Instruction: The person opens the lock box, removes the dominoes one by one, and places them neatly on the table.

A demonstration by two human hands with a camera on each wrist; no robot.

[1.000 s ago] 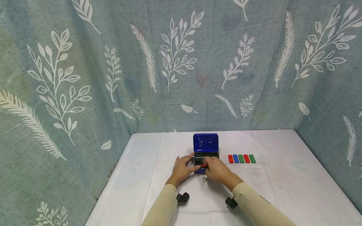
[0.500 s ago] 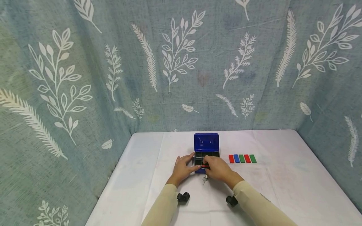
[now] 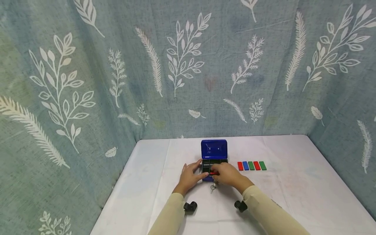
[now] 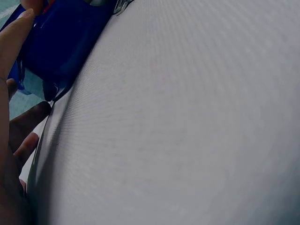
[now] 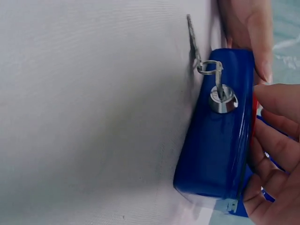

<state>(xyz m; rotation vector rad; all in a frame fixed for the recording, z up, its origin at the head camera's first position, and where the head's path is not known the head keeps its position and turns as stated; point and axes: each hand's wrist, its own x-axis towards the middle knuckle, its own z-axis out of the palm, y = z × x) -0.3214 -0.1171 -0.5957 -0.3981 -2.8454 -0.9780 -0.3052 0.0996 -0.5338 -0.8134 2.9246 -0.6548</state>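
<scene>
A small blue cash box (image 3: 208, 178) stands with its lid (image 3: 214, 149) raised and a black compartment tray (image 3: 206, 163) inside. My left hand (image 3: 189, 178) rests at its left front corner, fingers spread along the side and thumb on the front rim. The curled fingers of my right hand (image 3: 228, 174) reach into the tray from the right. They hold a red tile (image 3: 212, 173) just inside the front rim, partly hidden by the fingers. In the right wrist view, a key (image 5: 219, 79) sits in the lock (image 5: 223, 99), with another hanging from its ring.
Right of the box, several flat tiles lie in a row on the white cloth (image 3: 282, 195): red (image 3: 240, 166), blue (image 3: 245, 165), green (image 3: 251, 165), red and green. A leaf-patterned curtain (image 3: 188, 81) stands behind and at both sides of the table.
My right hand's fingers have shifted slightly around the red tile, with the thumb now lower at the front rim. My left hand and the box have stayed put.
</scene>
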